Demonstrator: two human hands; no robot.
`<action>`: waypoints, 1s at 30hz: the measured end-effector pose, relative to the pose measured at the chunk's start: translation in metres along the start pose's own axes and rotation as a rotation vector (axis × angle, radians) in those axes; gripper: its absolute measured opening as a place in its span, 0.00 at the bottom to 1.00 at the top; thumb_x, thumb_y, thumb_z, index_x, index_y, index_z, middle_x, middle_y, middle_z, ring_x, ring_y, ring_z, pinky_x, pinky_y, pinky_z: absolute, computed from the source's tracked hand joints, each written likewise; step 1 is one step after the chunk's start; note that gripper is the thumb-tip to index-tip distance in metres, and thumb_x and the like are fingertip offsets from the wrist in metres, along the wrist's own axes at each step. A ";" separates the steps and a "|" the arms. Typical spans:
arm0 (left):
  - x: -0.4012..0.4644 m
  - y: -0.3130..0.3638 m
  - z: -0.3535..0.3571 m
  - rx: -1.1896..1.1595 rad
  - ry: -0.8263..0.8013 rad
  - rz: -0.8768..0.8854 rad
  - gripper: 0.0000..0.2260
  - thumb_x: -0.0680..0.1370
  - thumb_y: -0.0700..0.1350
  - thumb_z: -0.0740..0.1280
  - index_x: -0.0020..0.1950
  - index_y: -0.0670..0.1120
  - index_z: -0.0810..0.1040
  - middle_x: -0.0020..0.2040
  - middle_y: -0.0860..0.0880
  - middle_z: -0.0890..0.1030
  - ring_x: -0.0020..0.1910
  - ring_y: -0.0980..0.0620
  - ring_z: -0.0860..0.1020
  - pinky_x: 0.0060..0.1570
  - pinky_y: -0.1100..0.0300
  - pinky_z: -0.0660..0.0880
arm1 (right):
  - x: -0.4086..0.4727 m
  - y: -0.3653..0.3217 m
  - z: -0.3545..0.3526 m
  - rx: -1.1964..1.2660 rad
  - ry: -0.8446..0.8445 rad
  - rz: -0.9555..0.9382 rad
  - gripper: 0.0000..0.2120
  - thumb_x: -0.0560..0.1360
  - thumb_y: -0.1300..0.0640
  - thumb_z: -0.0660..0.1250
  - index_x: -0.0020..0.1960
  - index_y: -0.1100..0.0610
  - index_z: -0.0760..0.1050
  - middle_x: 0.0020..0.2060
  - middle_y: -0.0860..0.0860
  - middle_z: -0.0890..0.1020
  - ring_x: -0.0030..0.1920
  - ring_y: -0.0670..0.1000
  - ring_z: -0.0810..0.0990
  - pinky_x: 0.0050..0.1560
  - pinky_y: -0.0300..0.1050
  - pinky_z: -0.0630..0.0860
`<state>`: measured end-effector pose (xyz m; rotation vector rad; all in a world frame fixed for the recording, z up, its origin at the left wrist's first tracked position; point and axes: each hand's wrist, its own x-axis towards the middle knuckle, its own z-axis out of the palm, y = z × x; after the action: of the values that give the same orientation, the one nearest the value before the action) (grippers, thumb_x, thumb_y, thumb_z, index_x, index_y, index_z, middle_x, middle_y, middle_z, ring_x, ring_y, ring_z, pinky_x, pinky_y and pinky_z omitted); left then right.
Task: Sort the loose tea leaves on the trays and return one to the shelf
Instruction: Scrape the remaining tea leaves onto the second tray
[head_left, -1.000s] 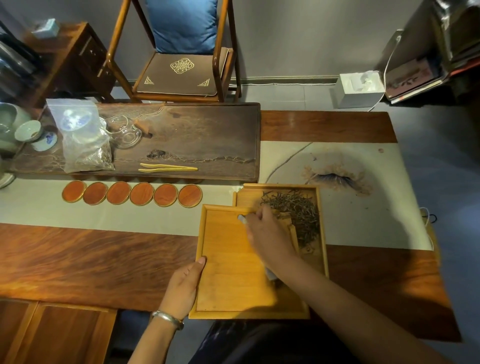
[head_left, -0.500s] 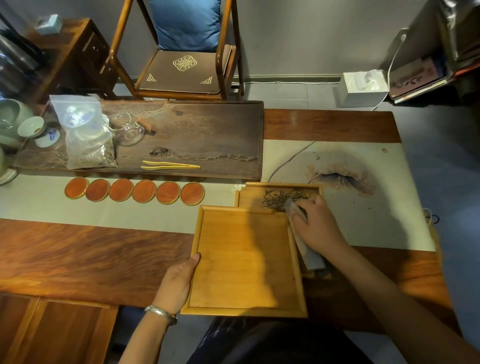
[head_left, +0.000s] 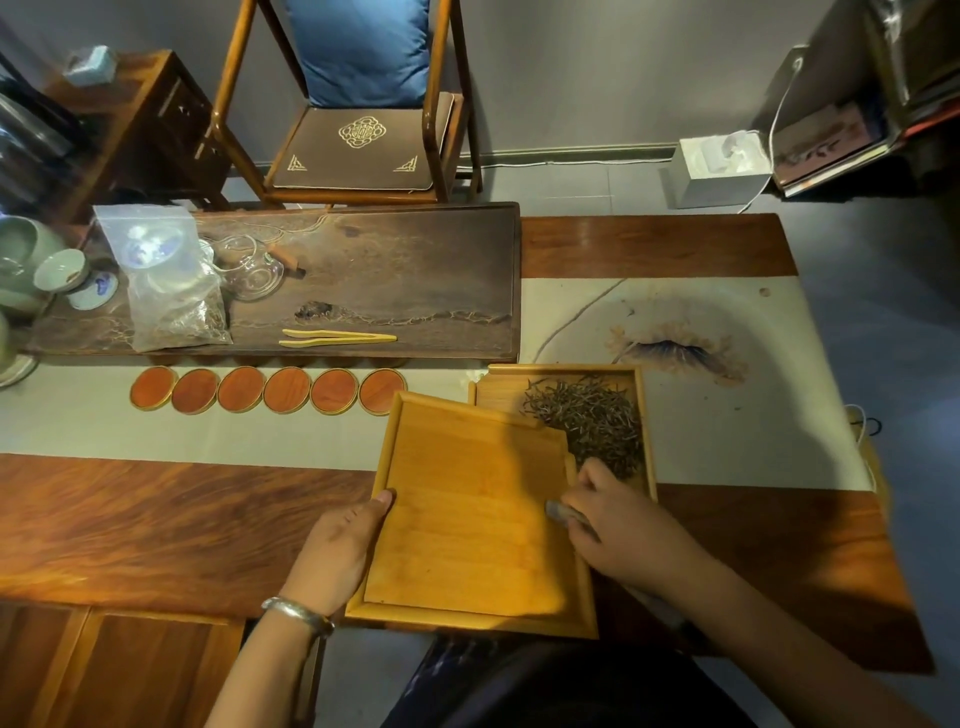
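An empty light wooden tray (head_left: 467, 514) lies at the table's near edge, overlapping a second tray (head_left: 641, 415) behind it to the right. The second tray holds a dark pile of loose tea leaves (head_left: 587, 421). My left hand (head_left: 337, 545) grips the empty tray's left rim, thumb on top. My right hand (head_left: 618, 525) sits at the empty tray's right rim, just below the leaves, and holds a small grey brush-like tool (head_left: 563, 512) whose handle runs back under my wrist.
A dark tea board (head_left: 405, 270) at the back carries a plastic bag of tea (head_left: 171, 291), glass ware and bamboo tongs (head_left: 337, 338). Several round coasters (head_left: 265, 389) line up before it. A pale runner (head_left: 727, 431) covers the table. A chair (head_left: 358, 104) stands behind.
My right hand came back from the far end of the leaf tray toward me, so the leaf pile shows again. The empty tray shifted slightly under my left hand.
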<state>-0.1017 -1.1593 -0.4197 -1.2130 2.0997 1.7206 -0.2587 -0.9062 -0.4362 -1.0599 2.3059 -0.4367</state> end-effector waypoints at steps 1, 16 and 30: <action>-0.001 0.003 0.001 0.018 -0.008 0.001 0.24 0.79 0.53 0.60 0.46 0.30 0.78 0.44 0.28 0.78 0.41 0.37 0.78 0.46 0.49 0.71 | 0.004 0.002 0.000 -0.010 0.019 0.017 0.06 0.78 0.52 0.59 0.46 0.53 0.72 0.48 0.47 0.65 0.39 0.43 0.69 0.35 0.39 0.67; -0.002 0.005 0.005 0.004 -0.054 -0.135 0.23 0.80 0.51 0.61 0.45 0.31 0.81 0.40 0.36 0.84 0.35 0.47 0.81 0.34 0.65 0.75 | 0.023 0.011 -0.033 0.137 0.197 0.036 0.07 0.77 0.53 0.62 0.48 0.55 0.76 0.46 0.49 0.68 0.41 0.44 0.71 0.37 0.36 0.69; -0.009 0.013 0.008 0.001 -0.080 -0.056 0.28 0.79 0.53 0.61 0.47 0.25 0.75 0.46 0.25 0.78 0.40 0.38 0.78 0.49 0.47 0.74 | 0.020 0.012 0.004 0.064 0.141 0.142 0.08 0.79 0.54 0.59 0.48 0.57 0.74 0.47 0.52 0.68 0.38 0.47 0.72 0.38 0.43 0.73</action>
<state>-0.1071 -1.1481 -0.4073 -1.1706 2.0018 1.7142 -0.2737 -0.9137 -0.4525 -0.8528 2.4543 -0.5398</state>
